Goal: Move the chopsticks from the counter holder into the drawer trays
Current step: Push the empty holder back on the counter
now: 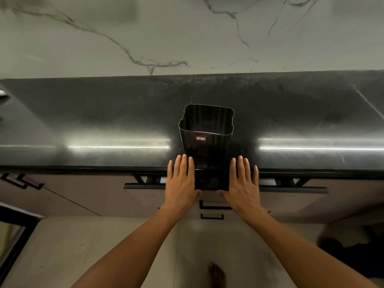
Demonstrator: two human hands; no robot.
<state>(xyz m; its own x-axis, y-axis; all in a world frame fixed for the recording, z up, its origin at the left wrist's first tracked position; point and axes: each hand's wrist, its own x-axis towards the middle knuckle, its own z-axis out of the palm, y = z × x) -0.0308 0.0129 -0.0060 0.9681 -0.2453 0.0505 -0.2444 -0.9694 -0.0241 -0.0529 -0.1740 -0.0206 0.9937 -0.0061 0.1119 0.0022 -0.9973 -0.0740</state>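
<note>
From the head view, a black chopstick holder [205,129] stands on the dark desk [104,121] near its front edge; no chopsticks show inside it. Just in front of it, the left hand [180,181] and right hand [244,181] hover flat, fingers straight, holding nothing, above closed drawer handles [212,216].

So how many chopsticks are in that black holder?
0. The holder on the counter looks empty. Both hands, left and right, hold none.

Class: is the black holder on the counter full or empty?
Empty: the holder stands upright, and only its bare dark inside shows, no chopsticks.
</note>
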